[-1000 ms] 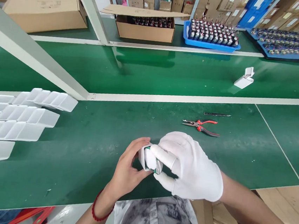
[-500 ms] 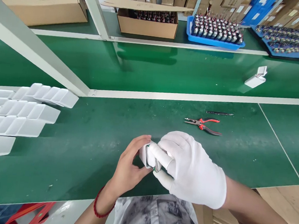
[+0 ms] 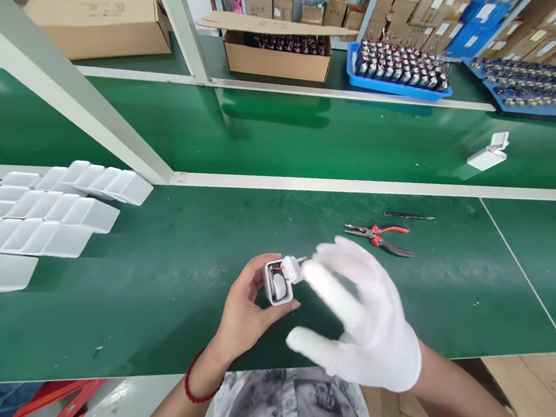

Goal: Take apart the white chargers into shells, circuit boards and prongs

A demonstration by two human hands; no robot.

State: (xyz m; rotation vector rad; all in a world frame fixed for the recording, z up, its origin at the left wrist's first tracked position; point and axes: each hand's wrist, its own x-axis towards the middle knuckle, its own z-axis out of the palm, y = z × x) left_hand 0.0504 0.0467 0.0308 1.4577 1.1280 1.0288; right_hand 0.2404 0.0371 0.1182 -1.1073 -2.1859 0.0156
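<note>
My bare left hand (image 3: 243,310), with a red band on the wrist, grips a small white plastic housing (image 3: 278,286) above the green bench; an inner part with a red wire shows in its open top. My right hand (image 3: 363,315) wears a white glove. Its fingers are spread and blurred just right of the housing, with the fingertips near a small white piece at the housing's top edge. Whether they still touch it I cannot make out.
Rows of white plastic trays (image 3: 36,218) lie at the left. Red-handled pliers (image 3: 378,234) and black tweezers (image 3: 408,216) lie beyond my hands. A white part (image 3: 487,153) sits on the green belt (image 3: 314,140). Cardboard boxes (image 3: 278,54) and blue trays (image 3: 399,69) stand behind.
My gloved right hand has let go of the housing and opened, moving right. The left hand keeps the housing, which now shows its open top.
</note>
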